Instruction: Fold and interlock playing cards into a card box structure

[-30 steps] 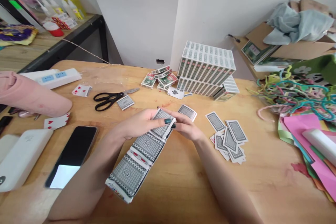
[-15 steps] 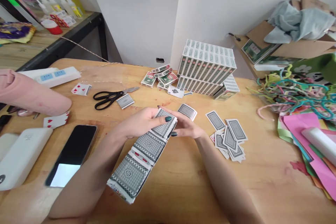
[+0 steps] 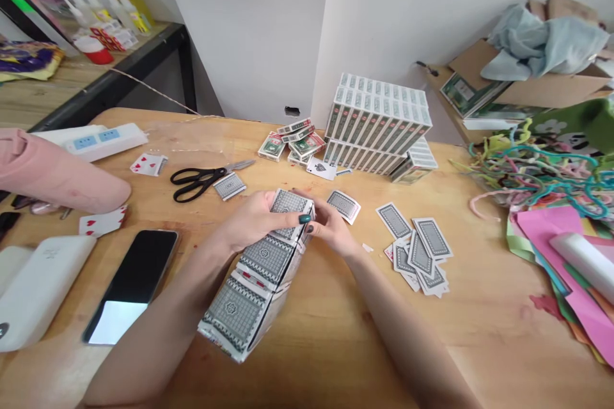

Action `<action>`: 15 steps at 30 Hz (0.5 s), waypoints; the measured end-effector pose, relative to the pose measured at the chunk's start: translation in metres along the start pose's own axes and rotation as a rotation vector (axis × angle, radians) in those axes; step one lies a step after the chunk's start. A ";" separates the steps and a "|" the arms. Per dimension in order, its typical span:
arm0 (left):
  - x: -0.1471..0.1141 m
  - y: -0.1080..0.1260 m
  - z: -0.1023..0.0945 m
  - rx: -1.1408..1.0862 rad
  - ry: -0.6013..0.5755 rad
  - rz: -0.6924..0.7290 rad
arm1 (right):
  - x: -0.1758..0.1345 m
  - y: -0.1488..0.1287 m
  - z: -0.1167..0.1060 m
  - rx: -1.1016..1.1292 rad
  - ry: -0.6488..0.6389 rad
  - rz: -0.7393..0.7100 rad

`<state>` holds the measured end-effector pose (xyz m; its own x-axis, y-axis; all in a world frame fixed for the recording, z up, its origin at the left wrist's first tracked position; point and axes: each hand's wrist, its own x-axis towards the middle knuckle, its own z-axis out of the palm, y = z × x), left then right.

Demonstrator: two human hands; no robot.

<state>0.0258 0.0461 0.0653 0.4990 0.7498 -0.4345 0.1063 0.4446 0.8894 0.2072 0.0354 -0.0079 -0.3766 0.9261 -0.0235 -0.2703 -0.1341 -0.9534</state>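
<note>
Both hands are on a long box-like strip built of playing cards (image 3: 265, 255), grey patterned backs facing up, its near end tilted toward me. My left hand (image 3: 256, 220) grips the far end, thumb lying across the top. My right hand (image 3: 330, 227) closes on the far right edge, thumb close to the left thumb; its other fingers are hidden behind the cards. Just beyond the right hand lies a face-down card (image 3: 344, 206). Loose cards (image 3: 422, 252) are scattered to the right. Black-handled scissors (image 3: 199, 182) rest near a folded card (image 3: 230, 186).
Stacked card boxes (image 3: 378, 118) stand at the back, with a few loose card packs (image 3: 302, 144) beside them. On the left are a phone (image 3: 132, 284), a white power bank (image 3: 45, 291), a pink roll (image 3: 62, 172) and a power strip (image 3: 110, 140). Pipe cleaners (image 3: 542, 166) and coloured paper (image 3: 551, 230) lie right.
The card strip has rolled slightly, so more of its right side face shows. My right thumb has come in to the strip's edge by the left thumb. A small white scrap now shows beside my right wrist.
</note>
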 end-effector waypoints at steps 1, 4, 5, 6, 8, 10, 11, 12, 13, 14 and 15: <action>0.000 -0.001 0.000 -0.082 0.012 0.054 | 0.000 0.000 -0.001 0.021 0.065 0.004; 0.002 -0.003 -0.002 -0.255 0.053 0.227 | 0.000 -0.001 -0.006 0.220 0.231 0.095; 0.003 -0.004 -0.003 -0.271 0.061 0.256 | 0.000 -0.002 -0.007 0.293 0.268 0.142; 0.005 -0.004 -0.004 -0.267 0.061 0.263 | 0.000 -0.003 -0.008 0.342 0.297 0.187; 0.007 -0.005 -0.006 -0.203 0.055 0.242 | -0.001 -0.008 -0.008 0.371 0.346 0.236; 0.007 -0.006 -0.007 -0.084 0.083 0.237 | -0.001 -0.014 -0.007 0.347 0.366 0.231; 0.006 -0.005 -0.007 -0.013 0.109 0.242 | -0.001 -0.018 -0.006 0.321 0.360 0.216; 0.004 -0.005 -0.007 0.060 0.139 0.247 | -0.001 -0.022 -0.005 0.287 0.350 0.196; 0.001 -0.004 -0.007 0.124 0.166 0.247 | -0.002 -0.026 -0.004 0.245 0.336 0.172; -0.001 -0.003 -0.005 0.171 0.184 0.248 | -0.003 -0.030 -0.003 0.197 0.323 0.148; -0.004 -0.002 -0.004 0.204 0.191 0.255 | -0.004 -0.034 -0.003 0.148 0.313 0.122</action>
<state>0.0203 0.0437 0.0649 0.3641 0.9102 -0.1972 0.1782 0.1397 0.9740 0.2204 0.0370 0.0234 -0.1312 0.9601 -0.2468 -0.3739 -0.2785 -0.8847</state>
